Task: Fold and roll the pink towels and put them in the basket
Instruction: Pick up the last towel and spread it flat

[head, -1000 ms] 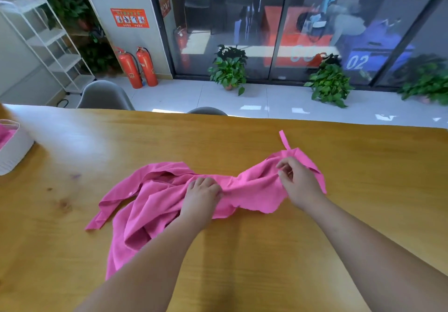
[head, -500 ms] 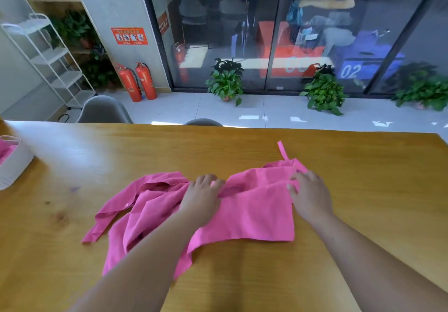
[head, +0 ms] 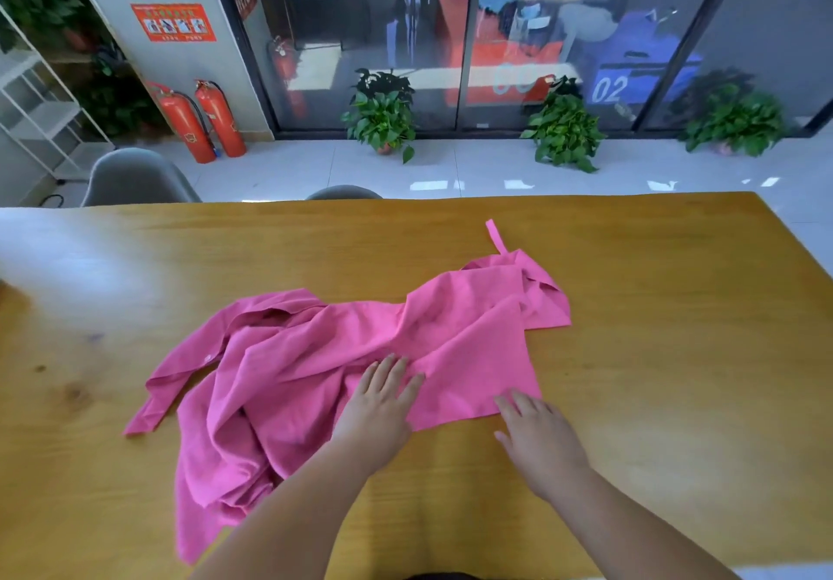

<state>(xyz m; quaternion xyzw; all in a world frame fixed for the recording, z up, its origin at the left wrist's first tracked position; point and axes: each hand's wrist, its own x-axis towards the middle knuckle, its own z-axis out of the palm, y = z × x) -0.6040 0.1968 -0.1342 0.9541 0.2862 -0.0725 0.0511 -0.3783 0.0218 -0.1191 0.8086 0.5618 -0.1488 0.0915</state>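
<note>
on the wooden table point(head: 676, 309) the pink towel point(head: 473, 345) lay with its right half smoothed flat, bunched a second earlier; its left half stayed crumpled. left hand point(head: 381, 403) pressed flat mid-cloth, fingers spread; right hand point(head: 538, 433) had slid from the far corner to the near right edge, fingers straight, pinching nothing. judged: spreading half done, no fold yet; basket out of view.

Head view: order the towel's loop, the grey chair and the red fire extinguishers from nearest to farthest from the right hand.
1. Towel's loop, on the table beyond the right hand.
2. Grey chair, behind the table's far edge, left.
3. Red fire extinguishers, by the wall, farther left.
</note>
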